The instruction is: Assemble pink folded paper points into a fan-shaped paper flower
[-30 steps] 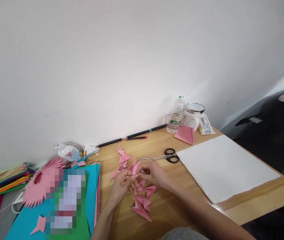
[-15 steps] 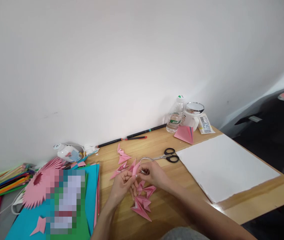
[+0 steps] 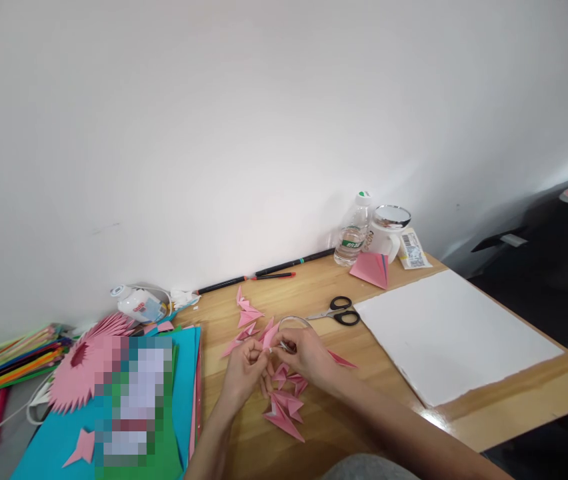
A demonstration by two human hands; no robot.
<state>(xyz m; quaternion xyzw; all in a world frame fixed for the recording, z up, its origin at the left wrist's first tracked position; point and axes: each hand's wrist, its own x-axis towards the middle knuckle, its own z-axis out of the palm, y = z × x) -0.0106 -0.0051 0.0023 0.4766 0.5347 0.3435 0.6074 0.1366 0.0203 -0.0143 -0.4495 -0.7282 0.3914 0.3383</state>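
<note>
My left hand [image 3: 247,368] is closed in a pinch on a folded pink paper piece [image 3: 269,335] in the middle of the table. From the right, my right hand [image 3: 308,350] pinches at the same paper, and a small whitish bit shows at its fingertips. The fingers hide much of this piece. Just behind my right hand curves a clear ring [image 3: 294,321], partly covered, perhaps a roll of tape. Several folded pink paper pieces [image 3: 284,405] lie below my hands, others [image 3: 249,313] beyond them. A pink point [image 3: 343,360] sticks out beside my right wrist.
Black-handled scissors [image 3: 341,311] lie near a white board [image 3: 457,337]. At the back stand a water bottle [image 3: 353,233], a mug [image 3: 389,230] and a pink paper [image 3: 371,269]. Pens [image 3: 294,262] line the wall. Leftward are coloured sheets [image 3: 191,373] and a pleated pink ring [image 3: 71,380].
A pink point now shows to the right of my right wrist, where none was visible before. My fingers have shifted slightly on the paper piece. The view has moved a little.
</note>
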